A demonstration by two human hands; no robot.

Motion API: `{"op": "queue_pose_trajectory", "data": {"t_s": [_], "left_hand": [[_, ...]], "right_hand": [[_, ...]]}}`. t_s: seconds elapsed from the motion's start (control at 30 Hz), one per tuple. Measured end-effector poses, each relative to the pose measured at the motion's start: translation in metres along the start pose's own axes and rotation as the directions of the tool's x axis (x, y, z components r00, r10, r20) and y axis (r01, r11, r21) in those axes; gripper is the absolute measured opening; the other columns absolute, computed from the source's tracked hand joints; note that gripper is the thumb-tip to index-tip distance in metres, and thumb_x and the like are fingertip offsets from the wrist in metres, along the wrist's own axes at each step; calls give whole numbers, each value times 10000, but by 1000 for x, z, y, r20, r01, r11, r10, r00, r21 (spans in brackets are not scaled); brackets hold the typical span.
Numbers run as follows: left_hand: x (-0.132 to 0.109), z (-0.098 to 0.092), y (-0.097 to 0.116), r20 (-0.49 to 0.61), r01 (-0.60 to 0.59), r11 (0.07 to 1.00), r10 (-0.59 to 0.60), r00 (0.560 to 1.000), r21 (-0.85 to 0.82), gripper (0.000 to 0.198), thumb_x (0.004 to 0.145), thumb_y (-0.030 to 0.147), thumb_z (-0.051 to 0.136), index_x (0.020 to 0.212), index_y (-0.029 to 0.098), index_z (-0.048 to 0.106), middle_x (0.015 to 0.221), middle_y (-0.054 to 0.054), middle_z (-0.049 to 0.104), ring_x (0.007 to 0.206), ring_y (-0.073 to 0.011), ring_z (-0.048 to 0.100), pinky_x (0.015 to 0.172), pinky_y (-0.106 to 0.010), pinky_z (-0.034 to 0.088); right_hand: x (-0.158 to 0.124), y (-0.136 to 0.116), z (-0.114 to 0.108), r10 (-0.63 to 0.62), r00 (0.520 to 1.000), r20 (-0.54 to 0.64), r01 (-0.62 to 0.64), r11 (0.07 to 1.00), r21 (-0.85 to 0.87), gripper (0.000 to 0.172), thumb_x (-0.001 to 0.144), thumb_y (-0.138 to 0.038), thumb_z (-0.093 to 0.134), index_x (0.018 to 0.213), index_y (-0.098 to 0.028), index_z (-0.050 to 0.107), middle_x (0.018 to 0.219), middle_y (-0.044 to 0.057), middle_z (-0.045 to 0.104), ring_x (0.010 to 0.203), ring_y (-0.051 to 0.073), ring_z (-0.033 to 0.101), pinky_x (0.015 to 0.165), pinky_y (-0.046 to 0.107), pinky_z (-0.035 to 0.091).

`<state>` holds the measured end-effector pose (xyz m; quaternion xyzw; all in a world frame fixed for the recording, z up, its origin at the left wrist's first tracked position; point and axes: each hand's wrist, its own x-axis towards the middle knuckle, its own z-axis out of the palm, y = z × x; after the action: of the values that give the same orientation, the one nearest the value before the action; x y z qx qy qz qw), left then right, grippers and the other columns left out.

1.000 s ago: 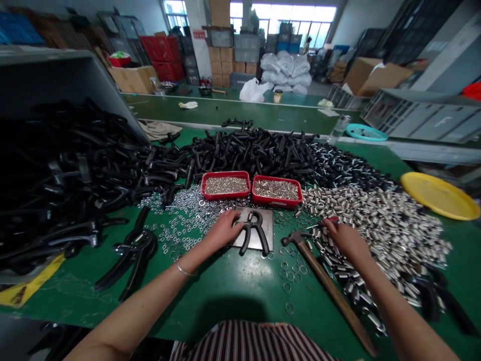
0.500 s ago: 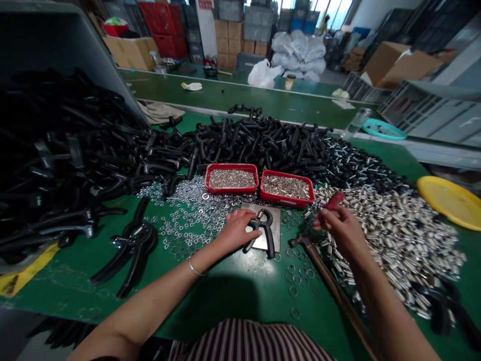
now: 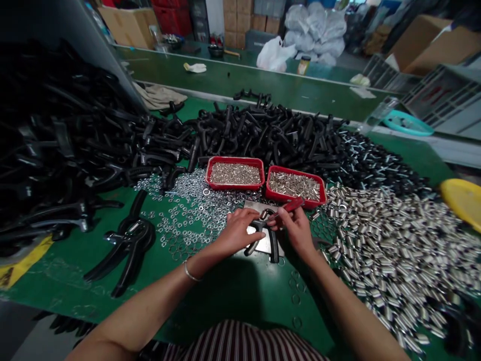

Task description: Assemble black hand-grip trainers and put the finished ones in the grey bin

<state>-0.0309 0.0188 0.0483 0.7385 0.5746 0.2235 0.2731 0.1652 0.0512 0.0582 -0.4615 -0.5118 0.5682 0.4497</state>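
A black spring clamp (image 3: 273,243) lies on a small metal plate (image 3: 259,204), its handles pointing toward me. My left hand (image 3: 240,228) grips its left side, thumb across the middle and fingers over the top. My right hand (image 3: 296,230) is closed around a red-handled tool (image 3: 293,204), whose thin end reaches the clamp's jaw area near a small metal spring (image 3: 265,214). The fingers hide just where that end touches. Another spring clamp (image 3: 130,240) rests on the green table to the left.
Two red trays (image 3: 235,186) of small metal pins stand behind the plate. Metal nuts (image 3: 188,215) are strewn left, and a heap of springs (image 3: 383,240) spreads right. Black clamp parts (image 3: 255,133) pile up behind. Loose rings (image 3: 296,299) lie near my right forearm. A yellow lid (image 3: 462,203) sits far right.
My right hand has moved left with the red-handled tool, from above the hammer to the clamp. My left hand keeps its hold. The view has tipped downward a little.
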Motion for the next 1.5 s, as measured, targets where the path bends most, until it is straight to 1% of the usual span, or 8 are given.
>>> {"op": "queue_pose_trajectory", "data": {"t_s": [0.5, 0.63, 0.7, 0.8, 0.87, 1.07, 1.2, 1.5], "left_hand": [[-2, -1, 1, -3, -1, 1000, 1, 1000, -13, 483, 809, 448, 733, 1242, 269, 615, 1321, -39, 597, 1218, -290, 495, 1046, -462, 339], [-2, -1, 1, 6, 14, 1000, -14, 1000, -10, 488, 809, 456, 729, 1248, 273, 616, 1322, -40, 594, 1209, -296, 499, 1046, -474, 342], [-1, -1, 0, 11, 15, 1000, -15, 1000, -11, 499, 807, 462, 727, 1258, 280, 615, 1331, -43, 588, 1213, -298, 497, 1048, -474, 344], [-1, -3, -2, 21, 0, 1000, 1, 1000, -22, 491, 806, 461, 730, 1253, 291, 619, 1341, -37, 583, 1219, -292, 495, 1055, -465, 343], [-1, -4, -2, 25, -4, 1000, 5, 1000, -27, 475, 810, 453, 730, 1244, 294, 622, 1337, -32, 587, 1216, -287, 498, 1052, -460, 346], [-1, -3, -1, 4, -6, 1000, 6, 1000, -5, 446, 808, 438, 740, 1201, 258, 633, 1305, -33, 613, 1189, -290, 514, 1006, -455, 365], [0, -3, -1, 19, -2, 1000, 3, 1000, -9, 457, 801, 440, 740, 1208, 266, 626, 1329, -34, 599, 1209, -298, 503, 1009, -460, 355], [0, -5, 0, 30, 17, 1000, -17, 999, -8, 453, 808, 427, 732, 1214, 262, 614, 1330, -40, 596, 1223, -295, 496, 1022, -453, 347]], "right_hand": [[-3, 6, 5, -41, 997, -61, 42, 999, 7, 317, 904, -510, 624, 985, -238, 485, 820, 15, 735, 672, 187, 721, 591, 308, 589], [-6, 4, 5, -39, 997, -63, 32, 992, -120, 307, 922, -529, 575, 999, -255, 461, 850, 40, 732, 684, 216, 715, 617, 351, 589], [-9, 0, 5, -79, 996, -35, 63, 944, -325, 291, 932, -526, 546, 1007, -255, 472, 864, 69, 728, 728, 245, 712, 676, 381, 579], [-10, -11, 7, -137, 984, 116, 179, 740, -648, 260, 940, -487, 512, 996, -233, 515, 892, 117, 712, 812, 290, 697, 761, 406, 533], [-5, -20, 10, -134, 972, 195, 234, 663, -711, 254, 929, -470, 512, 985, -223, 528, 889, 121, 697, 797, 289, 680, 747, 394, 514], [24, -38, 7, 95, 937, 336, 10, 955, -297, 376, 942, -597, 429, 926, -239, 542, 556, -38, 543, 409, 149, 463, 436, 285, 451], [24, -26, -9, 49, 978, 203, -67, 994, 82, 350, 926, -577, 516, 998, -235, 530, 740, 0, 672, 548, 148, 608, 514, 281, 532], [5, 2, -10, -32, 994, 104, 43, 993, -108, 300, 911, -529, 592, 989, -254, 502, 856, 25, 744, 677, 194, 713, 608, 310, 555]]}}
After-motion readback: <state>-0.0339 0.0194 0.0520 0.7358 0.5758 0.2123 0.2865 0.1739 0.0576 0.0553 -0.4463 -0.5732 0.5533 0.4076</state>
